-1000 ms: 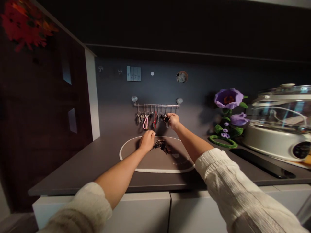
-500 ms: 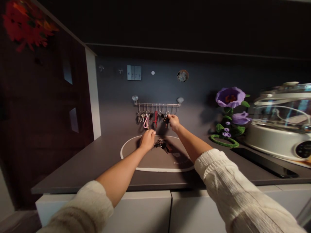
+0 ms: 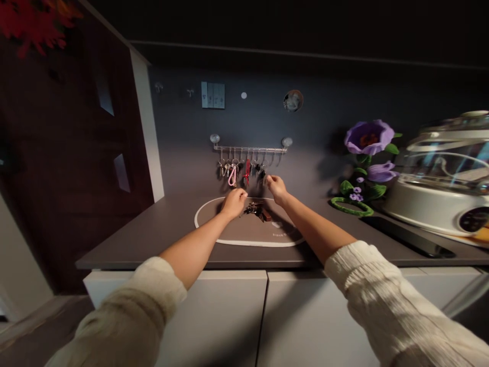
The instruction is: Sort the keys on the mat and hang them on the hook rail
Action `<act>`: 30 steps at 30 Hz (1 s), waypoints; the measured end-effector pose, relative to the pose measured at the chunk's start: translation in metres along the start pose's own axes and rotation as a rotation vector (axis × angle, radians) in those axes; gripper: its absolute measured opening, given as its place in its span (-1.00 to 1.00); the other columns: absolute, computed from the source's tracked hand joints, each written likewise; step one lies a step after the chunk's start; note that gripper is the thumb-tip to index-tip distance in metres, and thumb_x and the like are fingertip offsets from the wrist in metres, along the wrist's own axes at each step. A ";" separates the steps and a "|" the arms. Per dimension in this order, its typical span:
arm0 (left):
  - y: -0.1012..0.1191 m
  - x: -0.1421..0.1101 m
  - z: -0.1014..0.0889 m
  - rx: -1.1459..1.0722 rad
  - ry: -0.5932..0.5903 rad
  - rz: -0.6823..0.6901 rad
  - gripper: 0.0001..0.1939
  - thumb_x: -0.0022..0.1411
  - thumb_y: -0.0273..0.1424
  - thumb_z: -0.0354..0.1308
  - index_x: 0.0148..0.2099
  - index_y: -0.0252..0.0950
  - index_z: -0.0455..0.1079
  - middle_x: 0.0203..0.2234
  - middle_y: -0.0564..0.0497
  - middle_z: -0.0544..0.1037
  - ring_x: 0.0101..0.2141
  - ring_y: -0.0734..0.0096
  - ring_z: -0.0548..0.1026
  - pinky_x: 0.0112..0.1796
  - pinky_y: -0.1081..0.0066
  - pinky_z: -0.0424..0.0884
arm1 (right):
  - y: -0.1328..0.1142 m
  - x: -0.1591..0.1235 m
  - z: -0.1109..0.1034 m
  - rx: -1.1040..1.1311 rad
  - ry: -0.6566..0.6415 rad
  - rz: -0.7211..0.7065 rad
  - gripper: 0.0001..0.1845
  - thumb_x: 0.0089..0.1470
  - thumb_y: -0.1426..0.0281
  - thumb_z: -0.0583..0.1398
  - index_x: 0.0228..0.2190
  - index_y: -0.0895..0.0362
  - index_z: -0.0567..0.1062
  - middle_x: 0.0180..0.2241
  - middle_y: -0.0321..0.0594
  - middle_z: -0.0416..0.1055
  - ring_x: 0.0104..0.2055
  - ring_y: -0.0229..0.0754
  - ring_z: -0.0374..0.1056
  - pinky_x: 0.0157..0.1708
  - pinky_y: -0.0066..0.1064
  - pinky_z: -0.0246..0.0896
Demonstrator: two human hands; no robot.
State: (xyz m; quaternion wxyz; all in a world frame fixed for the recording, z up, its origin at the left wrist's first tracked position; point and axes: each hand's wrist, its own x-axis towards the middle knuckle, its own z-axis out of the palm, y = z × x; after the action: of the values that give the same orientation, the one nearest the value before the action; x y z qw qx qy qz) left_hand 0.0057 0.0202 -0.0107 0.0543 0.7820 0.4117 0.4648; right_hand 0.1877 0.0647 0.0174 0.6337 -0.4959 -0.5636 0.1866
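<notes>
The right hand (image 3: 276, 189) is at the right end of the clear hook rail (image 3: 250, 150), thumb and forefinger drawn close together just beside the last hanging bunch of keys (image 3: 263, 174) — whether they pinch any part of it, I cannot tell. The left hand (image 3: 234, 203) hovers low with its fingers curled, near the pile of keys (image 3: 252, 209) on the rounded mat (image 3: 244, 235); whether its grip is closed on anything — I cannot tell.
</notes>
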 end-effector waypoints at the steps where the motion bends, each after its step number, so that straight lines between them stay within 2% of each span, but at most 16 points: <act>1: 0.000 0.000 -0.001 -0.002 -0.008 0.001 -0.84 0.16 -0.45 -0.05 -0.35 -0.32 0.36 -0.38 -0.05 0.47 -0.31 0.38 0.39 -0.23 0.39 0.28 | -0.002 -0.006 -0.001 0.017 -0.007 0.025 -0.69 -0.09 0.17 0.09 -0.42 0.16 0.37 -0.51 -0.28 0.34 -0.41 -0.28 0.20 -0.33 -0.42 0.12; 8: 0.000 -0.006 -0.003 0.010 -0.076 0.018 -0.86 0.11 -0.47 -0.01 -0.35 -0.32 0.38 -0.39 -0.03 0.46 -0.34 0.41 0.37 -0.24 0.41 0.29 | -0.022 -0.055 -0.005 0.105 -0.143 0.115 -0.82 -0.14 0.33 0.18 -0.44 0.17 0.37 -0.50 -0.31 0.33 -0.45 -0.37 0.18 -0.38 -0.50 0.11; 13: -0.004 -0.008 -0.002 0.040 -0.131 0.036 -0.85 0.08 -0.46 0.01 -0.33 -0.31 0.40 -0.39 -0.03 0.45 -0.35 0.42 0.36 -0.24 0.40 0.30 | -0.032 -0.077 -0.013 -0.061 -0.300 0.119 -0.84 -0.16 0.34 0.23 -0.54 0.19 0.41 -0.64 -0.35 0.29 -0.58 -0.39 0.12 -0.52 -0.53 0.05; 17: -0.008 -0.007 -0.002 0.060 -0.141 0.033 -0.84 0.08 -0.45 0.01 -0.31 -0.32 0.41 -0.37 -0.04 0.46 -0.34 0.41 0.37 -0.23 0.38 0.30 | -0.035 -0.080 -0.021 -0.247 -0.466 0.093 -0.77 -0.25 0.30 0.30 -0.62 0.21 0.43 -0.70 -0.30 0.31 -0.64 -0.38 0.13 -0.60 -0.52 0.00; 21: -0.009 -0.006 -0.002 0.069 -0.134 0.035 -0.83 0.09 -0.46 0.00 -0.31 -0.32 0.41 -0.35 -0.05 0.47 -0.33 0.41 0.38 -0.22 0.38 0.30 | -0.034 -0.078 -0.024 -0.315 -0.583 0.053 -0.75 -0.31 0.29 0.34 -0.60 0.20 0.46 -0.69 -0.29 0.35 -0.67 -0.36 0.17 -0.64 -0.52 0.01; 26: -0.006 -0.006 -0.005 0.072 -0.123 0.036 -0.83 0.09 -0.47 0.00 -0.30 -0.34 0.41 -0.36 -0.05 0.47 -0.34 0.41 0.38 -0.22 0.39 0.30 | -0.032 -0.074 -0.024 -0.360 -0.575 -0.015 -0.83 -0.34 0.38 0.33 -0.60 0.20 0.50 -0.66 -0.31 0.38 -0.62 -0.37 0.20 -0.60 -0.54 0.02; 30: -0.004 -0.005 -0.006 0.077 -0.117 0.054 -0.83 0.10 -0.47 -0.01 -0.31 -0.33 0.41 -0.36 -0.05 0.47 -0.33 0.41 0.37 -0.22 0.40 0.30 | -0.030 -0.071 -0.024 -0.272 -0.586 -0.008 -0.86 -0.33 0.42 0.30 -0.57 0.20 0.51 -0.65 -0.34 0.39 -0.62 -0.39 0.17 -0.60 -0.56 0.01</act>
State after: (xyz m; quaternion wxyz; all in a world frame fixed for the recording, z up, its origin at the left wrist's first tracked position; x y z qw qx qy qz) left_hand -0.0028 0.0179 -0.0127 0.0354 0.8201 0.4041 0.4034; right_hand 0.1782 -0.0153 0.0084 0.3731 -0.4989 -0.7438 0.2422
